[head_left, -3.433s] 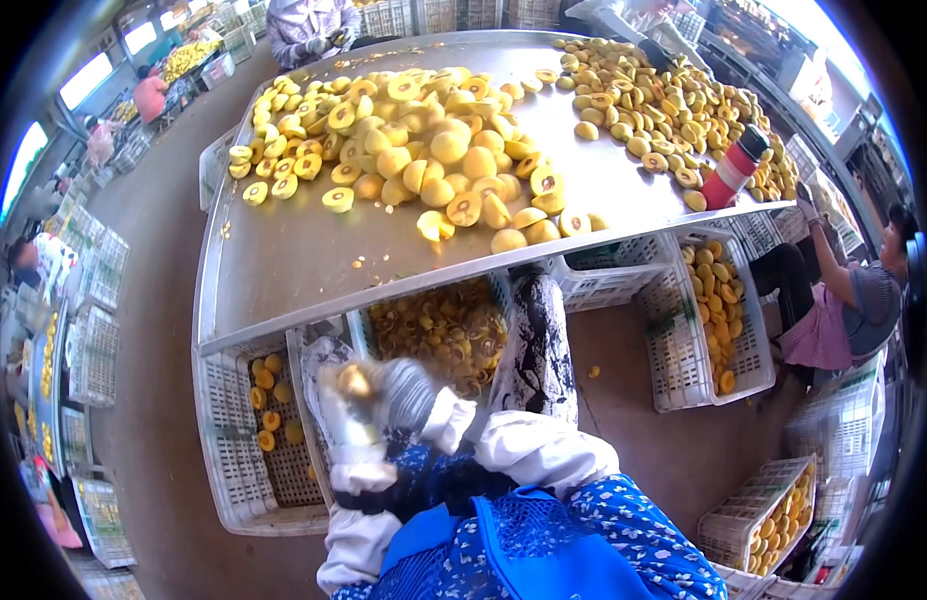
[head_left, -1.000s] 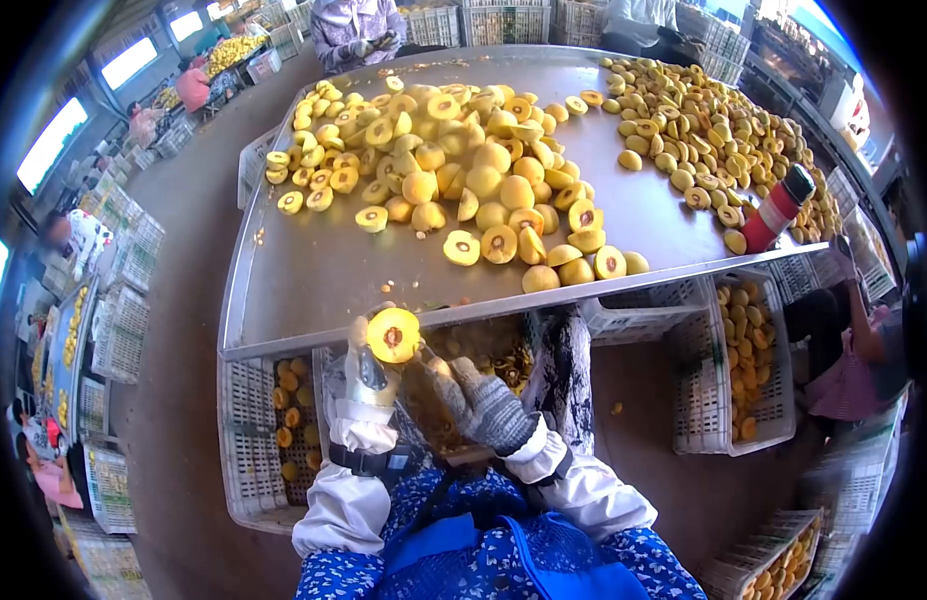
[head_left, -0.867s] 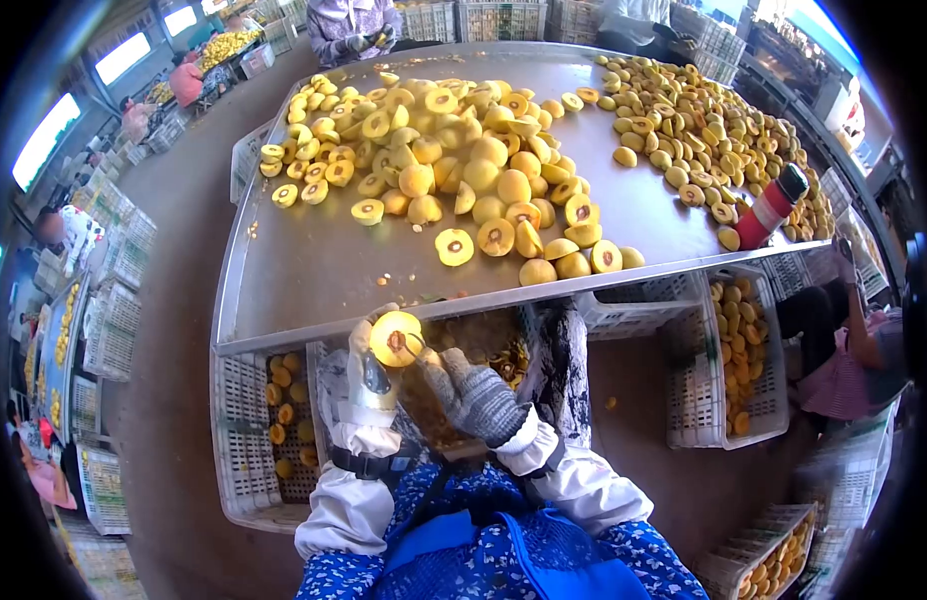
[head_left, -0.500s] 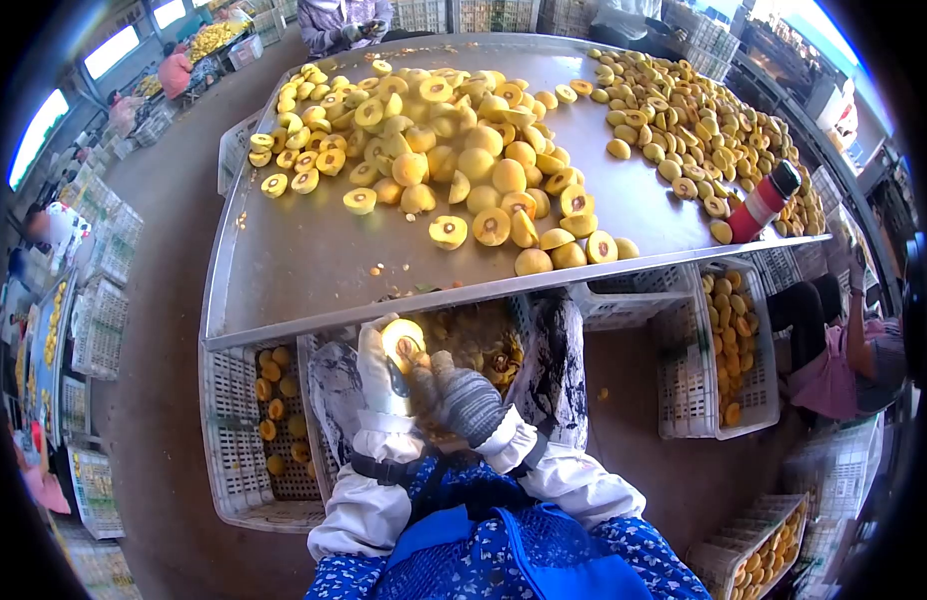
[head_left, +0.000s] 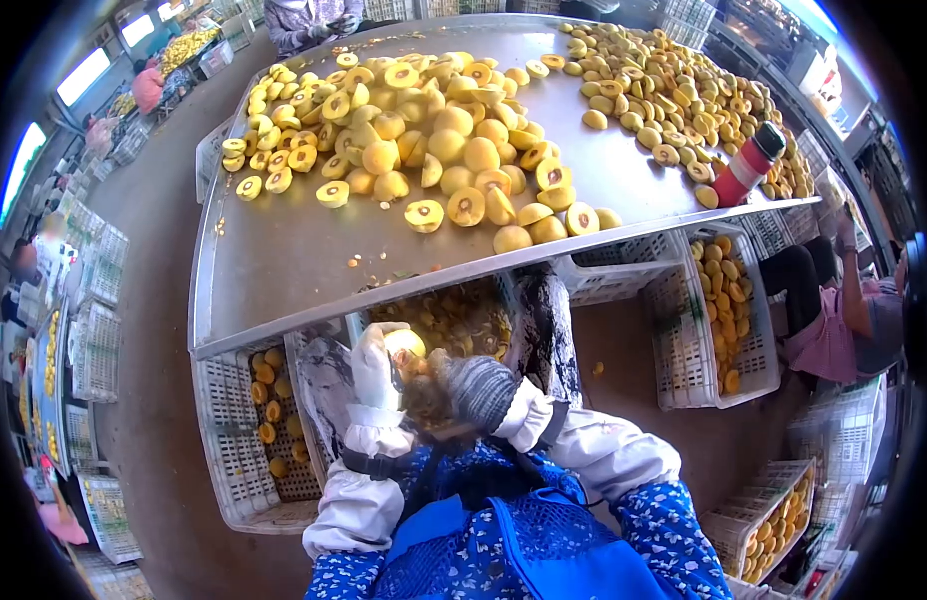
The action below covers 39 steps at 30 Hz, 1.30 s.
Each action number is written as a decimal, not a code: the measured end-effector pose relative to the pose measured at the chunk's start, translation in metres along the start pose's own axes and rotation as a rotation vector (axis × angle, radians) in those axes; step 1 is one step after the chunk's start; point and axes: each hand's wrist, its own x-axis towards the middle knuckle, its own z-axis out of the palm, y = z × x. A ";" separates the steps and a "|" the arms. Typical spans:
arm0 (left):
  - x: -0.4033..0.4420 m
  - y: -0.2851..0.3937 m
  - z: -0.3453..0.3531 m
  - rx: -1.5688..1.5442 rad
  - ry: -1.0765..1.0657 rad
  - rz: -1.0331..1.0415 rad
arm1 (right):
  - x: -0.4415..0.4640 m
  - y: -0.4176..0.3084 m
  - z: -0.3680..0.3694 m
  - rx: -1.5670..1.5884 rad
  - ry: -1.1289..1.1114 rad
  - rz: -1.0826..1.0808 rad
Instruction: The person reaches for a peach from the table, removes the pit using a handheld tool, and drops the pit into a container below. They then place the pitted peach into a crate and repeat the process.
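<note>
My left hand [head_left: 374,368], in a white glove, is closed around a halved yellow peach [head_left: 405,343] below the table's front edge. Beside it on the right is my right hand [head_left: 480,392], in a grey knitted glove. Its fingers are curled in at the peach's lower right side, and whatever they grip is blurred and hidden. Underneath both hands, brown and yellow fruit scraps [head_left: 454,312] fill a container between my knees. Many peach halves [head_left: 454,150] lie heaped on the metal table [head_left: 284,270], some with red-brown centres showing.
A second heap of halves [head_left: 674,100] covers the table's right side, beside a red flask [head_left: 750,166]. Crates holding peaches stand at left [head_left: 234,440] and right [head_left: 674,350]. Another person [head_left: 844,310] sits at right; one more [head_left: 309,22] is across the table.
The view has shifted slightly. My right hand has turned and shifted a little right relative to my left hand. The peach half's cut face shows less than before.
</note>
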 end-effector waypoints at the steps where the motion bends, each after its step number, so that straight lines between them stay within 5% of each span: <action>1: 0.000 0.005 -0.001 0.035 -0.053 -0.048 | -0.003 0.009 0.004 -0.016 -0.008 -0.034; 6: 0.010 0.008 -0.001 0.027 -0.213 -0.240 | 0.003 0.000 -0.014 0.079 -0.182 0.190; 8: 0.013 0.005 -0.002 -0.003 -0.260 -0.199 | 0.005 0.055 0.047 0.319 -0.064 0.002; 10: 0.009 0.013 0.003 -0.097 -0.207 -0.174 | 0.006 0.035 0.041 0.634 0.113 0.083; 12: 0.011 -0.008 0.004 -0.198 -0.051 -0.140 | 0.007 0.019 0.026 0.420 0.320 -0.191; 13: 0.004 -0.015 0.012 -0.265 0.065 -0.101 | 0.005 0.011 0.025 0.633 0.208 -0.048; 15: 0.001 -0.034 0.012 -0.423 0.279 -0.126 | 0.002 0.017 0.056 0.506 0.252 -0.142; 18: -0.005 -0.032 0.012 -0.225 0.326 -0.141 | -0.007 0.018 0.071 0.112 0.315 -0.309; 24: -0.006 -0.038 0.019 -0.179 0.370 -0.008 | -0.005 0.001 0.056 0.745 0.121 0.165; 26: -0.011 -0.035 0.018 -0.172 0.355 -0.043 | -0.006 0.004 0.050 0.614 0.032 0.152; 31: -0.015 -0.018 0.017 -0.147 0.343 -0.075 | 0.003 -0.007 0.040 1.012 -0.157 0.514; 35: -0.011 -0.014 0.010 -0.178 0.268 -0.151 | -0.001 -0.017 0.048 1.152 -0.027 0.505; 37: -0.010 -0.012 0.008 -0.200 0.236 -0.205 | 0.002 -0.018 0.051 0.819 0.191 0.199; 39: -0.013 -0.010 0.008 -0.184 0.234 -0.160 | 0.002 -0.011 0.046 0.787 0.118 0.139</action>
